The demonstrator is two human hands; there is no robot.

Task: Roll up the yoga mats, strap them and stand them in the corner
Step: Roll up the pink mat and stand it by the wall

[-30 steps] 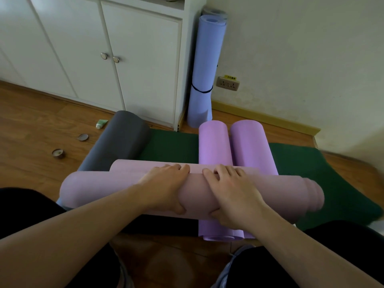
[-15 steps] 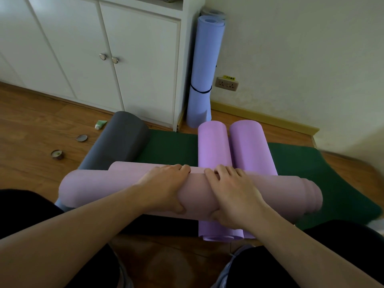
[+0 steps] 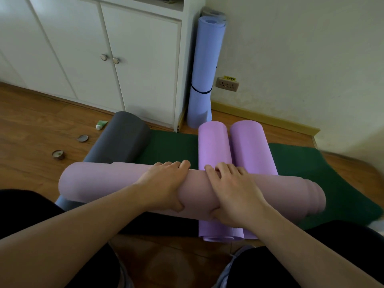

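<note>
The pink mat [image 3: 116,183] lay rolled across the green mat [image 3: 172,146] on the floor. The left hand [image 3: 164,183] and right hand [image 3: 234,190] gripped its middle, fingers curled over the top, thumbs beneath. Rolling well probably meant even pressure from both, keeping the stepped right end from telescoping further.

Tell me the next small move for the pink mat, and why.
Probably keep both hands clamped and reach for a strap. The left hand and right hand grip the pink roll, which looks fully rolled but bears no strap, unlike the blue mat standing banded in the corner.
</note>
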